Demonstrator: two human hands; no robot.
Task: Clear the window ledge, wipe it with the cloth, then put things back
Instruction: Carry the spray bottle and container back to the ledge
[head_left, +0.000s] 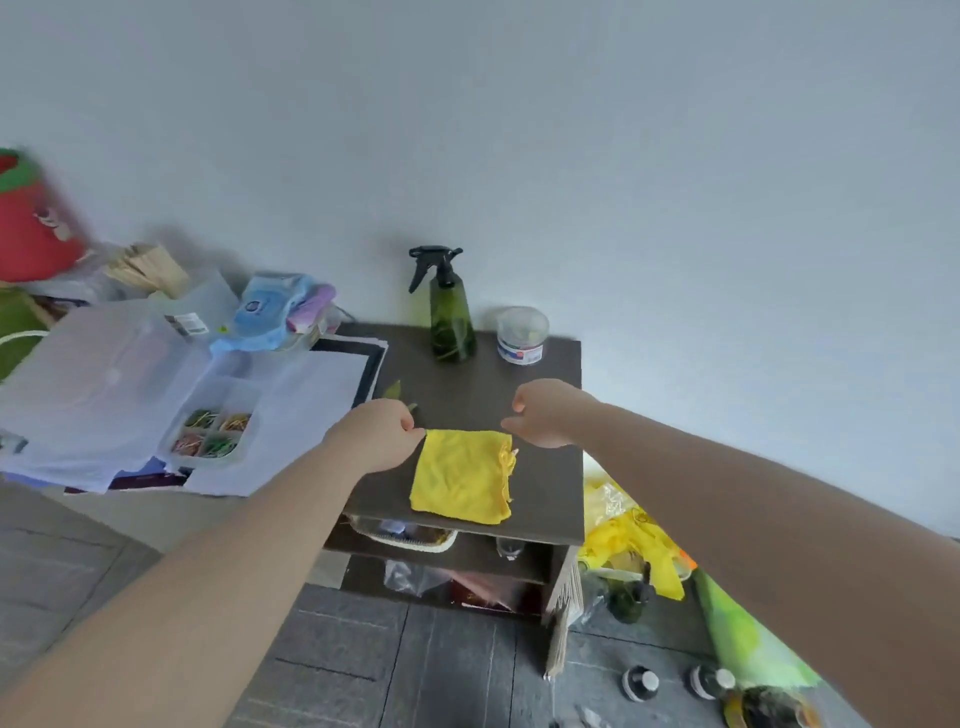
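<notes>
A yellow cloth (461, 475) lies folded flat on the dark brown top of a small shelf unit (545, 483). My left hand (382, 434) pinches the cloth's far left corner. My right hand (545, 413) is closed at the cloth's far right corner, fingers touching its edge. Behind the cloth, near the wall, stand a green spray bottle (451, 322) with a black trigger head and a clear plastic tub (522, 335) with a white label. A small green leaf (393, 391) lies on the top beside my left hand.
Papers and a clear compartment box of coloured bits (213, 431) crowd the left side, with a blue packet (272, 312) and a red bucket (31, 218) behind. Yellow plastic bags (634, 535), small bottles (640, 683) and a green roll lie on the grey floor at right.
</notes>
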